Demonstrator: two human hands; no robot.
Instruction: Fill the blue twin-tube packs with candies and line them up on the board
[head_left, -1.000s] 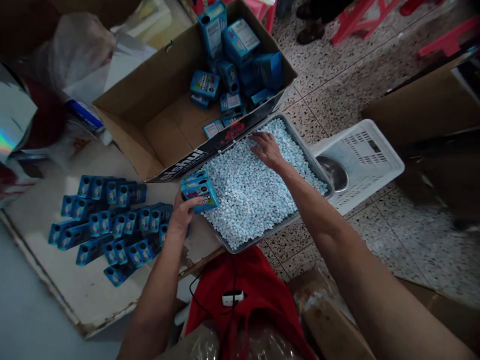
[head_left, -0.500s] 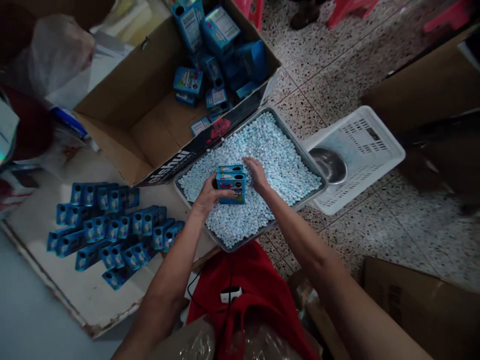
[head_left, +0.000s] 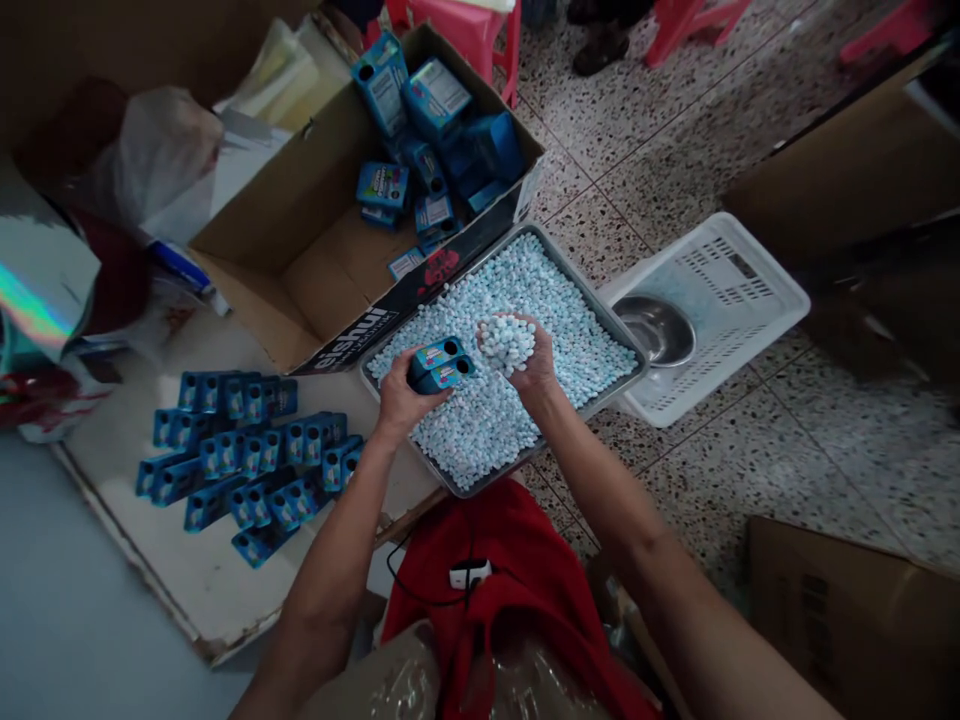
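Observation:
My left hand (head_left: 403, 398) grips two small blue boxes (head_left: 441, 366) side by side, their round top holes facing up toward me. Close by on the right, my right hand (head_left: 537, 362) is cupped, palm up, around a heap of small pale blue and white pellets (head_left: 507, 340). Both hands are over a grey metal tray (head_left: 639, 360) filled with the same pellets. Several more blue boxes (head_left: 255, 455) stand in rows on the table at the left, holes upward.
Behind the tray, an open carton (head_left: 259, 235) holds several jumbled blue boxes. At the right sits a white plastic basket (head_left: 757, 330) with a steel bowl (head_left: 664, 333) in it. Pink stools (head_left: 484, 40) and a person's shoe (head_left: 600, 52) are at the back.
My right hand has turned palm up and now holds a heap of pellets. My left hand has tilted the two boxes and moved slightly left. The view has shifted a little.

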